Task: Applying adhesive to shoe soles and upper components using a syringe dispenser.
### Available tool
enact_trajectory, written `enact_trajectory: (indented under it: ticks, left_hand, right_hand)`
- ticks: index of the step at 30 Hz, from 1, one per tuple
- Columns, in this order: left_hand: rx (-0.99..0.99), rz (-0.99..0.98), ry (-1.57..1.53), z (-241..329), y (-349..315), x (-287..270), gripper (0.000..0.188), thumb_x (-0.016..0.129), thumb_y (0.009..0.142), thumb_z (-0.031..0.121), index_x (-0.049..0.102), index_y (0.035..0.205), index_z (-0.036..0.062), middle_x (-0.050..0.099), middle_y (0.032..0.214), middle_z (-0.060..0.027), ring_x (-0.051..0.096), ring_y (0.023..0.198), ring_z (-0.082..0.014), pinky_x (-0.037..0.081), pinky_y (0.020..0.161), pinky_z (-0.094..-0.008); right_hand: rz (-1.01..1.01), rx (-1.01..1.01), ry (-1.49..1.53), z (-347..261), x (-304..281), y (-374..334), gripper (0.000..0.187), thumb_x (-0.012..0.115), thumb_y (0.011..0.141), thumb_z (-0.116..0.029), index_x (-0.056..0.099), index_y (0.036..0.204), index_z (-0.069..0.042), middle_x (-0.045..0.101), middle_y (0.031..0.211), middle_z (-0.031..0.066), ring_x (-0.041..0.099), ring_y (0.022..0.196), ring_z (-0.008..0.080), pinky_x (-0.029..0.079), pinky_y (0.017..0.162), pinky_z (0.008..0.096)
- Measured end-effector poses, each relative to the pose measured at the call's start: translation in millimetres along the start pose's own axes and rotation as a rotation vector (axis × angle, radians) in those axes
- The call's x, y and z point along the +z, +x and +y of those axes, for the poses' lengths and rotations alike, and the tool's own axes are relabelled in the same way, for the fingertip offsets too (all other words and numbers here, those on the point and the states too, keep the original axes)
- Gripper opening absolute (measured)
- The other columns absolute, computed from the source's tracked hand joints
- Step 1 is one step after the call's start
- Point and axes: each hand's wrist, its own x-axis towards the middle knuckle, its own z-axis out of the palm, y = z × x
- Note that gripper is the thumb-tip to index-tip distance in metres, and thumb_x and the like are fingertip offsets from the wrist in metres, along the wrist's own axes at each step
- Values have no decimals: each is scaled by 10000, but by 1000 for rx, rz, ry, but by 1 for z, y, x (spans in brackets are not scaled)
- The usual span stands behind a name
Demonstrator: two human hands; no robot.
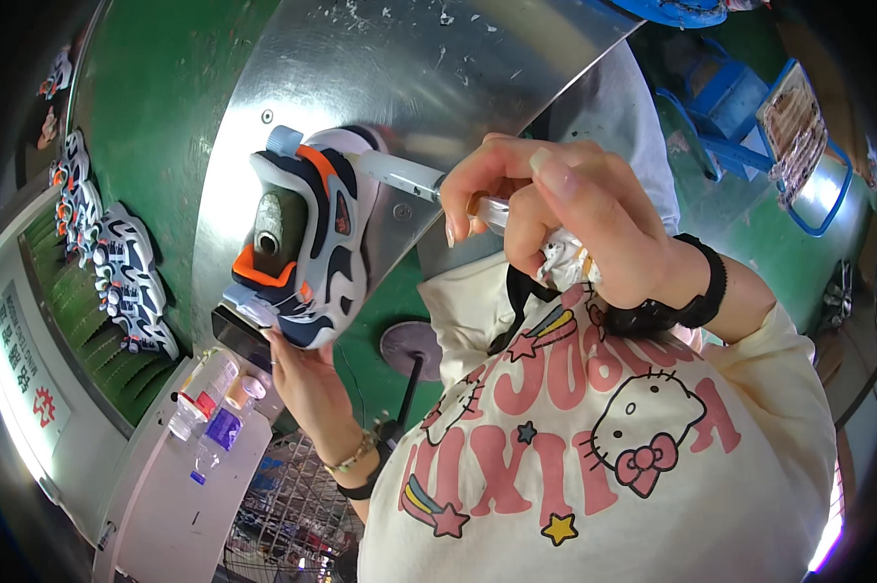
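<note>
White pen-like tool [404, 177] sits in the right hand [584, 209]; the shoe [336, 253] hides left hand [312, 389] fingers, whose grip I cannot tell.

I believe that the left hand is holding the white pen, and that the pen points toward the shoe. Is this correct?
Not quite: the head view shows the right hand holding the white pen, not the left hand. The pen does point toward the shoe.
</note>
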Motion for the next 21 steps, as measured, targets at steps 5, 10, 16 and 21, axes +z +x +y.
enact_trajectory:
  ticks: [5, 10, 16, 21]
  left_hand:
    - [-136, -55, -4, -2, -36, -1, 443, 402, 967, 313, 447, 1219, -48, 554, 1157, -120, 610, 975, -207, 540, 800, -290]
    - [-209, -255, 2, -6, -41, -1, 478, 359, 974, 341, 435, 1229, -56, 579, 1120, -129, 636, 925, -226, 561, 763, -327]
    - [-228, -461, -76, -19, -39, 4, 443, 388, 973, 267, 363, 1264, -66, 536, 1180, -142, 598, 1009, -219, 523, 842, -354]
    - [-174, -577, -94, -30, -33, 26, 601, 610, 838, 329, 380, 1276, -11, 510, 1242, -129, 510, 1146, -262, 412, 959, -409]
  right_hand:
    - [-10, 85, 29, 1, 3, -1, 660, 184, 979, -336, 488, 515, 20, 538, 945, 213, 492, 794, 224, 398, 779, 319]
    - [58, 132, 78, -4, 7, -4, 683, 157, 985, -351, 474, 504, 17, 529, 964, 221, 483, 804, 223, 384, 797, 319]
    - [95, 101, 91, -8, 11, -5, 640, 242, 986, -391, 495, 555, 9, 500, 609, 78, 547, 877, 193, 431, 586, 259]
    - [107, 88, 77, -14, 8, -5, 650, 228, 984, -398, 495, 550, 6, 495, 600, 76, 537, 897, 201, 429, 602, 267]
